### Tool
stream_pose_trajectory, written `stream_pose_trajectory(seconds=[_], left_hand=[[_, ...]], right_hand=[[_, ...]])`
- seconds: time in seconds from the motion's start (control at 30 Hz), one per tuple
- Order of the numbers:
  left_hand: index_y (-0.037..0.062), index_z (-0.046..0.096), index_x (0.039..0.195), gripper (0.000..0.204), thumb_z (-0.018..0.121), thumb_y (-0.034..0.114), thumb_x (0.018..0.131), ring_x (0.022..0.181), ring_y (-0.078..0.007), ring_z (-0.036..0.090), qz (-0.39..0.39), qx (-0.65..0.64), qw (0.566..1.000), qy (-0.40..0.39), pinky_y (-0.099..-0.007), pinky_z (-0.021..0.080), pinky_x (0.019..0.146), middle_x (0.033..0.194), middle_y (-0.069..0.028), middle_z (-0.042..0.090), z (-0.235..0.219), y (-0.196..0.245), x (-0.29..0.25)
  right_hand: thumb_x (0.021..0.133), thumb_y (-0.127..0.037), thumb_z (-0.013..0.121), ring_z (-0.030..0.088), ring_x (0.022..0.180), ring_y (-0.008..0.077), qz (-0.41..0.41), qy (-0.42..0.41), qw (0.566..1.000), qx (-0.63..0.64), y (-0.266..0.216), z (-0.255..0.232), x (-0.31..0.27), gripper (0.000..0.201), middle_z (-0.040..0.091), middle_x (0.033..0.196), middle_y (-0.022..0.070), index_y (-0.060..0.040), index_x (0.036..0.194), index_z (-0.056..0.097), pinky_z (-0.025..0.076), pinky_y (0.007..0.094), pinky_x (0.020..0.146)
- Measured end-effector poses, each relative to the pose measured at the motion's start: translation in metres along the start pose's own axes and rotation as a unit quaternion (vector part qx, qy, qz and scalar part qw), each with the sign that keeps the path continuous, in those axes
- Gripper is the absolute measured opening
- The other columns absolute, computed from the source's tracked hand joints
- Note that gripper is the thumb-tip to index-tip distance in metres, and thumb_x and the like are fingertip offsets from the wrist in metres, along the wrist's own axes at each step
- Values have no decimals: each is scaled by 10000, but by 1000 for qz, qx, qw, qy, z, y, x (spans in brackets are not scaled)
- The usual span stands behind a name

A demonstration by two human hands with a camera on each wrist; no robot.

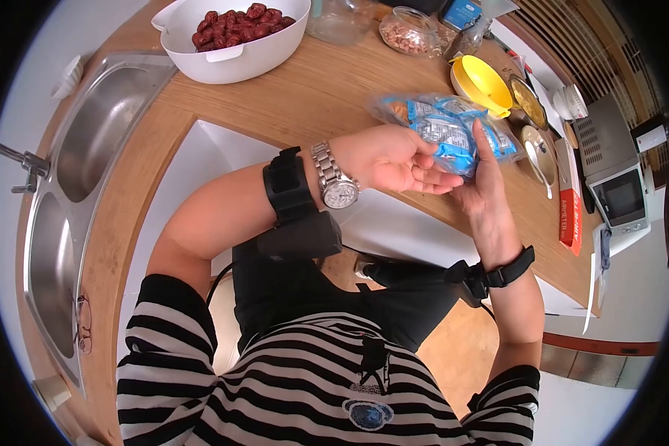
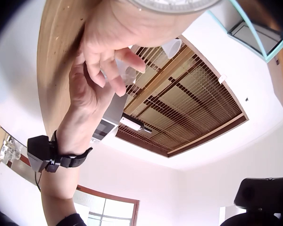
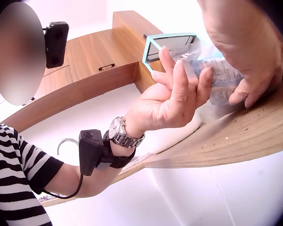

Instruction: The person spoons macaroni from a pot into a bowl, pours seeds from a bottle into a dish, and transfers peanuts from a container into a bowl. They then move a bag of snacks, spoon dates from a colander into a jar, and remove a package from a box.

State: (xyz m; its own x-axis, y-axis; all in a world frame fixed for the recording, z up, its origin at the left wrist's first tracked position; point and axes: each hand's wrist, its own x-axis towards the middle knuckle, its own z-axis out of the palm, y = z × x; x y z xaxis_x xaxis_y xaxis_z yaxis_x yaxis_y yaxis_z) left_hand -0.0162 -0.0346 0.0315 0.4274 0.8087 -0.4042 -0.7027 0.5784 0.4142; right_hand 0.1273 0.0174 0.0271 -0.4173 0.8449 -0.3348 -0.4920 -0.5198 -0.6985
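Note:
In the head view a clear plastic bag of blue packets lies at the counter's front edge. The right hand grips its near right side, thumb on top; the right wrist view shows this hand against the bag. Palm up, the left hand is at the bag's near left side, thumb and fingers loosely bent; whether they touch the plastic is unclear. The right wrist view shows the left hand with fingers raised beside the bag. In the left wrist view the left hand overlaps the right hand.
A white bowl of red dates stands at the back left, beside the steel sink. Behind the bag are a yellow bowl and a glass jar. A dish with a spoon and a red box lie right.

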Motion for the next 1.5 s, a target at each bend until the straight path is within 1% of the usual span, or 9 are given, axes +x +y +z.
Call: stream_pose_trajectory(seconds=[0.43,0.6,0.93,1.07,1.23,1.27,1.33,1.4,1.5], left_hand=[[-71,511,698,304,429,183,844,880,-349,528,-89,45,989,-106,-408,393,835,563,-111,516,0,-8,2],[-64,547,770,466,366,356,862,624,-305,595,-113,287,901,-304,-348,454,701,469,-65,485,-4,29,-2],[14,523,766,171,503,179,807,656,-213,546,122,65,988,-64,-315,449,696,586,-20,498,-10,67,84],[41,500,720,180,506,199,807,631,-181,527,81,183,978,-60,-317,448,677,589,-17,479,-14,60,119],[54,491,721,179,515,206,812,536,-106,475,53,203,975,-73,-298,452,632,583,-9,476,-24,54,124],[54,491,721,179,515,206,812,536,-106,475,50,205,975,-75,-298,452,632,583,-9,476,-24,55,124],[54,490,718,177,530,204,803,533,-113,479,50,177,981,-62,-306,456,637,580,-11,480,-25,55,125],[54,489,715,181,533,207,801,529,-117,481,43,181,980,-64,-309,457,639,583,-12,484,-25,55,124],[55,489,704,190,539,214,797,519,-123,484,41,182,980,-67,-314,460,644,578,-11,486,-27,57,124]], right_hand=[[812,-126,461,537,871,250,18,27,998,-46,-2,-28,-2,263,525,972,153,12,1032,421,455,353,771],[794,-125,476,528,907,262,-16,34,993,-108,-23,-21,-36,338,510,1021,164,22,1088,398,425,366,824],[759,-115,530,572,813,228,-72,135,982,-106,-84,-23,-139,340,552,968,140,22,1056,434,468,337,735],[764,-204,524,571,724,164,-221,266,915,-206,-101,-11,-157,342,557,869,111,24,1012,468,490,258,643],[724,-42,574,514,763,121,-331,282,805,-404,-153,-53,-171,431,489,964,75,10,1114,398,445,185,641],[749,-67,562,491,808,132,-263,210,843,-419,-173,-53,-168,416,481,986,92,9,1121,392,435,208,669],[796,-110,516,463,919,162,-382,139,697,-591,-174,-53,-154,401,448,1029,130,3,1150,365,435,225,733],[822,-108,463,547,793,198,-336,115,881,-311,-232,-103,-123,308,492,983,147,19,1094,396,500,243,651],[856,-114,355,475,956,317,-252,70,957,-124,-277,-71,-33,310,419,1076,223,29,1131,338,461,385,791]])
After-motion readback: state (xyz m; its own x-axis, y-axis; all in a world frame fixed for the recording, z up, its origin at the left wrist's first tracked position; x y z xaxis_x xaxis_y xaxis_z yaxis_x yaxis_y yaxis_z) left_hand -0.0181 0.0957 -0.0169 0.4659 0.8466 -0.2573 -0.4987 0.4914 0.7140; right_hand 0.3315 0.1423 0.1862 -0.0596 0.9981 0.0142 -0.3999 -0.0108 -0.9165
